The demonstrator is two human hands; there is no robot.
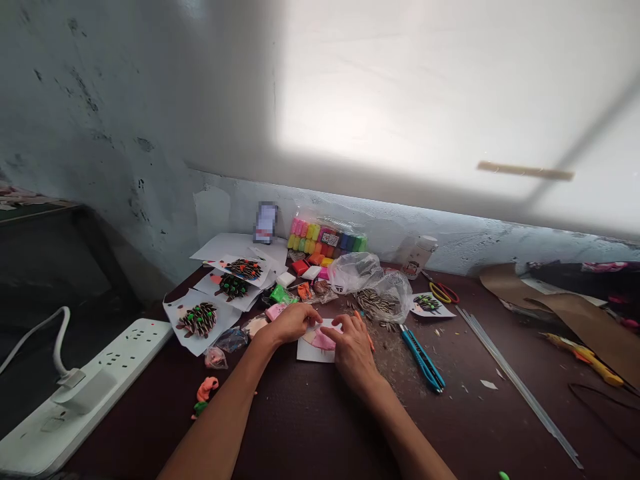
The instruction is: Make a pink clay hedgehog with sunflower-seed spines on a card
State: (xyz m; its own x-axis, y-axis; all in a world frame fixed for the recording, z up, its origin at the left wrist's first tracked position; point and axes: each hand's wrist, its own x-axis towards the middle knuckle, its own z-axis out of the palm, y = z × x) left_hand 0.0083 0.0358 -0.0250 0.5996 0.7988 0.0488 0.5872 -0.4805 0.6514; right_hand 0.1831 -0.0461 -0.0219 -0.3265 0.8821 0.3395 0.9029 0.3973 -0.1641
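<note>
A small white card (310, 353) lies on the dark table before me, with a flattened patch of pink clay (324, 341) on it. My left hand (295, 323) is over the card's upper left part, fingers curled and pressed together; anything between them is too small to make out. At the card's right side is my right hand (353, 345), its fingers bent and thumb and forefinger apart over the clay. An orange object (371, 333) shows partly behind the right hand. Beyond the hands, a clear plastic bag (395, 293) holds striped sunflower seeds (373, 301), with some loose beside it.
Seed-covered hedgehog cards (199, 320) lie left. Clay packs (327, 238) and a phone (265, 222) stand behind. A blue cutter (423, 360), scissors (444, 293), glue sticks (520, 387) and a yellow glue gun (585, 357) lie right. A power strip (120, 360) edges the left; a bottle (419, 257) stands back.
</note>
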